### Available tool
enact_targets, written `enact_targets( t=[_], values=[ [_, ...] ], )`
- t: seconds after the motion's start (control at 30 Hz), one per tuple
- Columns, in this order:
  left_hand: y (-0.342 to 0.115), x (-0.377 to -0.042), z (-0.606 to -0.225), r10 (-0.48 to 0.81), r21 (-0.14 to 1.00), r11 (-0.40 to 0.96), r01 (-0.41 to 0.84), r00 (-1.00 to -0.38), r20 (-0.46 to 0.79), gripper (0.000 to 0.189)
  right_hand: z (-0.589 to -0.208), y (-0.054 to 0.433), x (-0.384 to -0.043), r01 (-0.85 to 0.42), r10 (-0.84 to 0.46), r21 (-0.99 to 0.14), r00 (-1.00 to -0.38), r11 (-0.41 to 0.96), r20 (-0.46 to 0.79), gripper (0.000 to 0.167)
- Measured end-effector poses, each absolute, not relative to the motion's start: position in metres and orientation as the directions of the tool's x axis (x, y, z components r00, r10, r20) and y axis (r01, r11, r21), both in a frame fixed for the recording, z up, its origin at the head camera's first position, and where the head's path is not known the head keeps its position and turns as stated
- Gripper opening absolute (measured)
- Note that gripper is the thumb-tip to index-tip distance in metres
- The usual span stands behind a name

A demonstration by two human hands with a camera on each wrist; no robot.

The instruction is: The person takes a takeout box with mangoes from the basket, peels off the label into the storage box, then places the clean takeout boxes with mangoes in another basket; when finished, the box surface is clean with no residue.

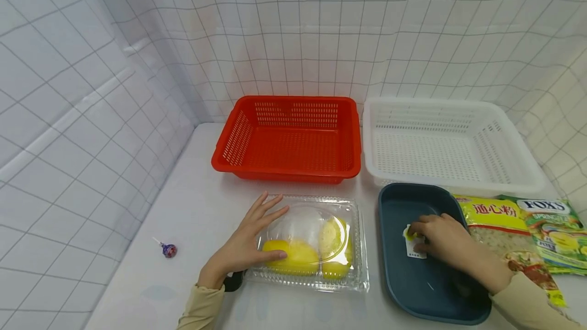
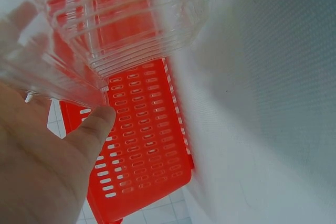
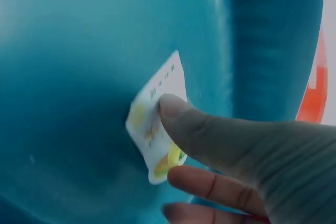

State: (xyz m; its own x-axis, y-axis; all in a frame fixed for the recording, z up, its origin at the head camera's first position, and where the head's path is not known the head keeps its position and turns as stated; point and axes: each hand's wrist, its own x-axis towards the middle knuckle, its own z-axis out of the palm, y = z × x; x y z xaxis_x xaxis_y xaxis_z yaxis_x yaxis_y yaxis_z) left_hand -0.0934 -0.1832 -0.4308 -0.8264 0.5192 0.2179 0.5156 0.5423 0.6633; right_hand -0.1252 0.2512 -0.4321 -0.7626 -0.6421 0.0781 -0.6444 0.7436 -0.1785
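Observation:
In the head view, my left hand (image 1: pixel 249 236) rests with fingers spread on the left side of a clear plastic clamshell box (image 1: pixel 304 285). Yellow food-like pieces (image 1: pixel 300 257) lie inside it; their kind is unclear through the glare. The left wrist view shows the thumb (image 2: pixel 97 127) against the box's edge. My right hand (image 1: pixel 442 236) reaches down into a dark blue tray (image 1: pixel 403 292). Its thumb and fingers pinch a small white printed card (image 3: pixel 157 108) with yellow pictures, at the tray's bottom. Part of the card is hidden behind the thumb.
Behind the box stands a red basket (image 1: pixel 289 149), and beside it a white basket (image 1: pixel 426 157). A yellow macaroni bag (image 1: pixel 497 223) and a green FOX'S bag (image 1: pixel 557 238) lie right of the tray. A wrapped lollipop (image 1: pixel 169 250) lies at far left.

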Motion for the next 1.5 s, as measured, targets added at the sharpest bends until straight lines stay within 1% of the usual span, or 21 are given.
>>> enact_targets(
  t=[0.1, 0.2, 0.3, 0.43, 0.5, 0.57, 0.63, 0.7, 0.77, 0.83, 0.9, 1.0, 1.1, 1.2, 1.37, 1.5],
  values=[
    [-0.183, -0.094, -0.431, 0.52, 0.663, 0.544, 0.514, -0.827, 0.215, 0.084, -0.431, 0.25, -0.119, -0.663, -0.659, -0.125, -0.748, 0.738, 0.078, 0.033],
    [-0.184, -0.095, -0.431, 0.521, 0.662, 0.547, 0.512, -0.828, 0.209, 0.084, -0.427, 0.254, -0.115, -0.672, -0.676, -0.155, -0.736, 0.724, 0.034, 0.037],
    [-0.184, -0.094, -0.431, 0.524, 0.662, 0.548, 0.512, -0.827, 0.207, 0.084, -0.418, 0.263, -0.116, -0.644, -0.677, -0.283, -0.735, 0.71, -0.026, 0.039],
    [-0.184, -0.094, -0.431, 0.522, 0.661, 0.552, 0.509, -0.829, 0.203, 0.084, -0.401, 0.286, -0.126, -0.565, -0.664, -0.502, -0.748, 0.655, -0.023, 0.034],
    [-0.183, -0.094, -0.431, 0.519, 0.662, 0.556, 0.503, -0.832, 0.196, 0.084, -0.391, 0.302, -0.133, -0.506, -0.629, -0.589, -0.777, 0.63, -0.006, 0.03],
    [-0.183, -0.094, -0.431, 0.519, 0.661, 0.558, 0.503, -0.832, 0.195, 0.084, -0.38, 0.317, -0.139, -0.43, -0.55, -0.634, -0.835, 0.643, 0.009, 0.029],
    [-0.183, -0.094, -0.431, 0.52, 0.661, 0.556, 0.504, -0.831, 0.196, 0.083, -0.372, 0.332, -0.144, -0.359, -0.434, -0.64, -0.9, 0.679, 0.044, 0.031],
    [-0.183, -0.094, -0.432, 0.521, 0.66, 0.552, 0.51, -0.829, 0.204, 0.083, -0.368, 0.346, -0.149, -0.291, -0.302, -0.628, -0.949, 0.722, 0.092, 0.034],
    [-0.183, -0.095, -0.433, 0.522, 0.659, 0.549, 0.514, -0.827, 0.21, 0.083, -0.367, 0.358, -0.156, -0.237, -0.175, -0.612, -0.971, 0.755, 0.16, 0.041],
    [-0.183, -0.095, -0.433, 0.521, 0.663, 0.545, 0.513, -0.827, 0.211, 0.084, -0.368, 0.368, -0.164, -0.183, -0.055, -0.607, -0.973, 0.773, 0.222, 0.048],
    [-0.183, -0.095, -0.434, 0.521, 0.664, 0.546, 0.511, -0.828, 0.209, 0.084, -0.373, 0.377, -0.172, -0.13, 0.053, -0.617, -0.962, 0.776, 0.27, 0.055],
    [-0.183, -0.095, -0.434, 0.524, 0.668, 0.541, 0.511, -0.826, 0.207, 0.084, -0.386, 0.39, -0.183, -0.094, 0.146, -0.633, -0.937, 0.769, 0.316, 0.066],
    [-0.183, -0.095, -0.433, 0.526, 0.665, 0.541, 0.515, -0.824, 0.209, 0.084, -0.4, 0.397, -0.189, -0.066, 0.152, -0.642, -0.948, 0.763, 0.279, 0.079],
    [-0.183, -0.095, -0.433, 0.523, 0.665, 0.542, 0.513, -0.826, 0.21, 0.085, -0.409, 0.398, -0.19, -0.001, 0.162, -0.639, -0.967, 0.769, 0.196, 0.09],
    [-0.183, -0.095, -0.433, 0.513, 0.667, 0.547, 0.505, -0.832, 0.21, 0.084, -0.409, 0.397, -0.191, 0.061, 0.194, -0.626, -0.97, 0.777, 0.146, 0.096],
    [-0.184, -0.094, -0.432, 0.513, 0.67, 0.547, 0.503, -0.833, 0.206, 0.084, -0.411, 0.399, -0.189, 0.085, 0.204, -0.656, -0.973, 0.75, 0.107, 0.095]
  ],
)
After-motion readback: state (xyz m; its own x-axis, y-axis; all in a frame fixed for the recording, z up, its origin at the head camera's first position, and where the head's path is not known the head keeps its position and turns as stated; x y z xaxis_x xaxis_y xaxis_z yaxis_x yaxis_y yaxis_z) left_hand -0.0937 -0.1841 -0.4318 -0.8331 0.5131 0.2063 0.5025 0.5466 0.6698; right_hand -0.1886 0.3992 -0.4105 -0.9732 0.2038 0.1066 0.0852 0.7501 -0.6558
